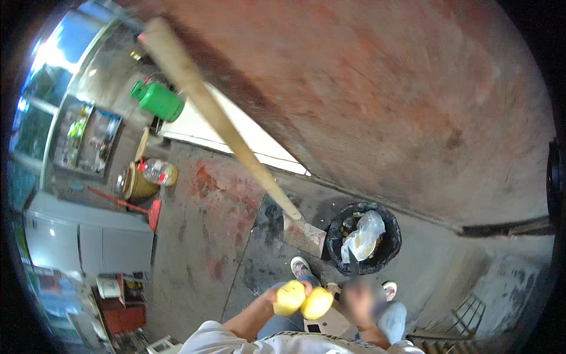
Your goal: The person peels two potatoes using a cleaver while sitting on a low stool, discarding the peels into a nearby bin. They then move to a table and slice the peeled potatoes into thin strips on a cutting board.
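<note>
My left hand (270, 297) grips two rounded yellow pieces of produce that look peeled. The first yellow piece (289, 298) lies against my palm, and the second yellow piece (317, 303) is beside it, towards my right hand. What kind of produce they are is not plain. My right hand (360, 305), apart from the left, is heavily blurred. A dark pointed blade (353, 263), apparently a knife's, juts forward from it, its handle hidden in the blur. Just ahead, a black-lined bin (395, 243) contains a crumpled clear plastic bag (371, 228) and scraps.
A thick wooden post (221, 119) leans from the floor by the bin. Along the left are a green gas cylinder (161, 102), a brown crock (140, 188), a plastic jug (158, 171), a red-headed broom (154, 214) and a grey refrigerator (90, 239). A reddish wall (398, 101) rises ahead.
</note>
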{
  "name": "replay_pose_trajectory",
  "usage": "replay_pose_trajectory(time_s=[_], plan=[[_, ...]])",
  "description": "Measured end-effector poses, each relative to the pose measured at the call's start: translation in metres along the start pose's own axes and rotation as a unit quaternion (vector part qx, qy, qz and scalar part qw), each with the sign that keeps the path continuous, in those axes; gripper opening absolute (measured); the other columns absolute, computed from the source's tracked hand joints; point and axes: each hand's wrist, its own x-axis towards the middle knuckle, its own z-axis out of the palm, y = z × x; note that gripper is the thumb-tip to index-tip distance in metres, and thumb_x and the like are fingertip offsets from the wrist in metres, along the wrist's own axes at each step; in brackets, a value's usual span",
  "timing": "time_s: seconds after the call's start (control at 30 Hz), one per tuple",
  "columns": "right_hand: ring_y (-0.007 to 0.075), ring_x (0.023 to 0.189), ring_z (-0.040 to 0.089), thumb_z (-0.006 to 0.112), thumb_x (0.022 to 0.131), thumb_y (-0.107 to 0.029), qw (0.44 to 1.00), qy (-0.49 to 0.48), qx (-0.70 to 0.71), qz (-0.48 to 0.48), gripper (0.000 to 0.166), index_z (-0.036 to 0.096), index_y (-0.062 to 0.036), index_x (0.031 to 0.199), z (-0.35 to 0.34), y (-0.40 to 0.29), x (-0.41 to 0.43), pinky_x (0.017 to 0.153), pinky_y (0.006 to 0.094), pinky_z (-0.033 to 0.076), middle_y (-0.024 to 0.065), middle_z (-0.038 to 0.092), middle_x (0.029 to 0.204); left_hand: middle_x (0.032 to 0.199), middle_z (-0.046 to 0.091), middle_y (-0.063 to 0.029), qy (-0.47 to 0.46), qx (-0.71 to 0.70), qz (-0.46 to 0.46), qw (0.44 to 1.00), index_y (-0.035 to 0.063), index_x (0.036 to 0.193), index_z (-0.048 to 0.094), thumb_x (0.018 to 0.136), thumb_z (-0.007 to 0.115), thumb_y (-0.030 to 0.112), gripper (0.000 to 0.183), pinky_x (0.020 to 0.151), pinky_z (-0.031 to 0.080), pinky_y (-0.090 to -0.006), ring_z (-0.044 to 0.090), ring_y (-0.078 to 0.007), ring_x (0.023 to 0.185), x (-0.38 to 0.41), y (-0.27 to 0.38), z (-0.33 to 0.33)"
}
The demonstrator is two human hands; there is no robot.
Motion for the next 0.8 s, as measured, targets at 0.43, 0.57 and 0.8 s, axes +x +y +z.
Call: replay_pose_trajectory(time_s=[0.43, 0.57, 0.8], plan=[[0.0355, 0.075, 0.065, 0.062, 0.078, -0.031, 0.905, -0.402, -0.127, -0.059, 0.027, 0.062, -0.0102, 0.097, -0.008, -0.031, 0.021, 0.068, 0.0449, 0.052, 0.0144, 0.067, 0.078, 0.119, 0.050, -0.0194, 0.131, -0.050, 0.423, 0.895, 0.0086, 0.115, 0.044, 0.052, 0.083, 0.060, 0.090, 0.080, 0.052, -0.0564, 0.055, -0.0403, 0.107, -0.240, -0.044, 0.120], [0.0371, 0.081, 0.063, 0.060, 0.078, -0.025, 0.824, -0.469, -0.254, -0.191, 0.028, 0.060, -0.0118, 0.102, 0.044, -0.237, 0.030, 0.072, 0.0463, 0.050, 0.0171, 0.066, 0.085, 0.122, 0.048, -0.0210, 0.168, -0.048, 0.538, 0.825, 0.0100, 0.118, 0.043, 0.054, 0.079, 0.065, 0.092, 0.079, 0.050, -0.0603, 0.054, -0.0416, 0.107, -0.287, -0.059, 0.107], [0.0380, 0.077, 0.062, 0.060, 0.082, -0.022, 0.773, -0.531, -0.221, -0.268, 0.022, 0.060, -0.0069, 0.099, 0.138, -0.402, 0.027, 0.066, 0.0449, 0.049, 0.0171, 0.065, 0.082, 0.128, 0.043, -0.0155, 0.129, -0.114, 0.638, 0.751, 0.0143, 0.117, 0.046, 0.060, 0.075, 0.066, 0.083, 0.084, 0.045, -0.0575, 0.046, -0.0379, 0.115, -0.365, -0.055, 0.086]])
